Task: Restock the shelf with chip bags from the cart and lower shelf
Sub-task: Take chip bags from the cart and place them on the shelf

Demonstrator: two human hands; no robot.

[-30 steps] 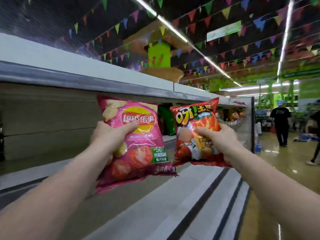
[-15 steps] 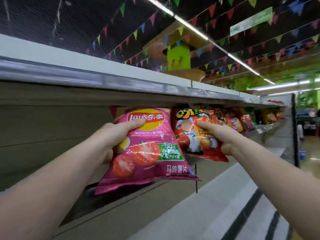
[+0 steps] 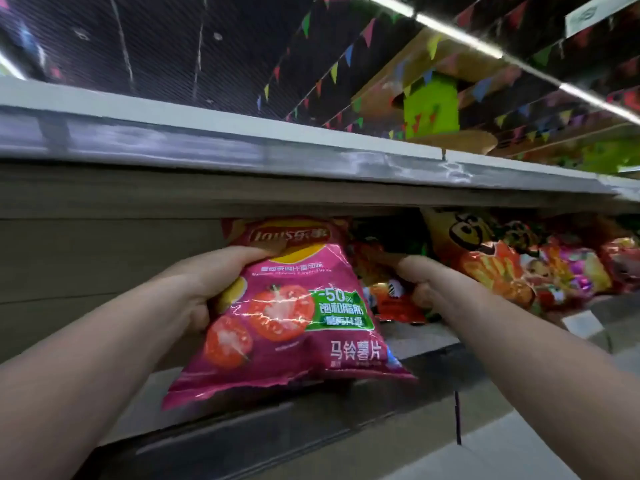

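Observation:
My left hand (image 3: pixel 204 282) grips a pink tomato chip bag (image 3: pixel 287 320) by its upper left side, thumb across the front. The bag's top reaches under the upper shelf board, and its bottom hangs over the shelf's front edge (image 3: pixel 242 427). My right hand (image 3: pixel 426 282) holds a red chip bag (image 3: pixel 398 303) deeper inside the shelf, mostly hidden behind the pink bag. To the right, a row of chip bags (image 3: pixel 495 265) stands on the same shelf.
The upper shelf board (image 3: pixel 242 147) runs across the view just above both bags. The shelf's back wall (image 3: pixel 86 258) to the left is bare. Lower shelves (image 3: pixel 502 455) step out at the bottom right. Bunting and light strips hang from the ceiling.
Both hands have pushed forward and up into the shelf. The pink bag's top now sits under the upper board, and the red bag has gone deeper, half hidden behind the pink one.

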